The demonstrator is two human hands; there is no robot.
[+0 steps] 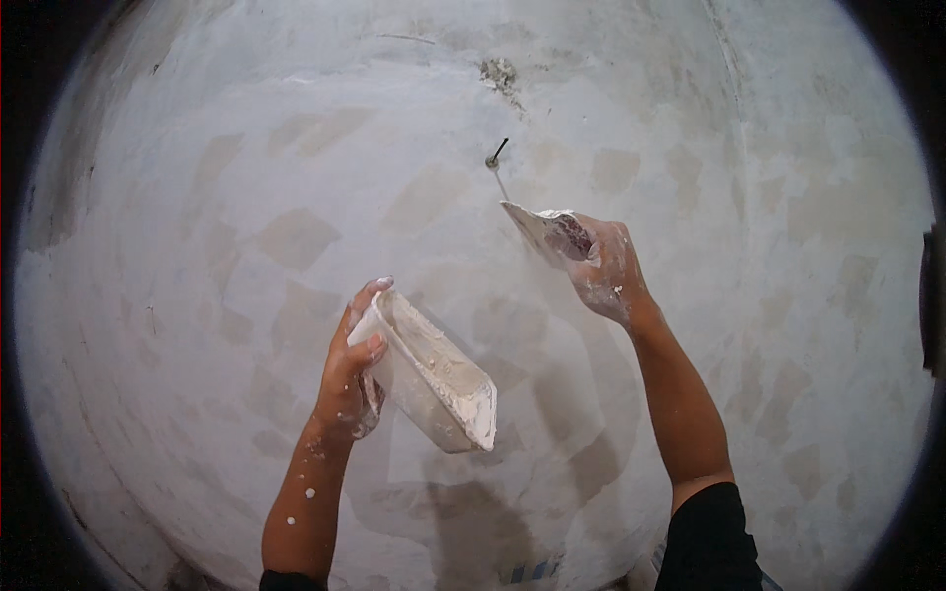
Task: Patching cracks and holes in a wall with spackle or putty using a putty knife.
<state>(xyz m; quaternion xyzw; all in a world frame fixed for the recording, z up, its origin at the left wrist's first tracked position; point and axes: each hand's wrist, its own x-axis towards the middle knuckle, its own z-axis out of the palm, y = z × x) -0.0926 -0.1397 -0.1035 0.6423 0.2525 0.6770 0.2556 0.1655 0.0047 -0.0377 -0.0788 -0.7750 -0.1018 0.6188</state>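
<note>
My left hand (357, 360) is closed round one end of a long, narrow mud pan (419, 384), tilted with its open side up and to the right. White plaster coats the pan's inside and rim, thickest at the lower right end. My right hand (603, 266) grips a putty knife (537, 227) smeared with white plaster, its blade pointing up and left. The blade's corner is close to the wall just under a small fixing; whether it touches I cannot tell. Both hands are spotted with plaster.
A grey-white plastered wall (414, 148) with darker patches fills the view. A dark pin or wire (499, 151) sticks out of it above the knife. Higher up is a rough, crumbled hole (500, 75). A dark object (930, 300) stands at the right edge.
</note>
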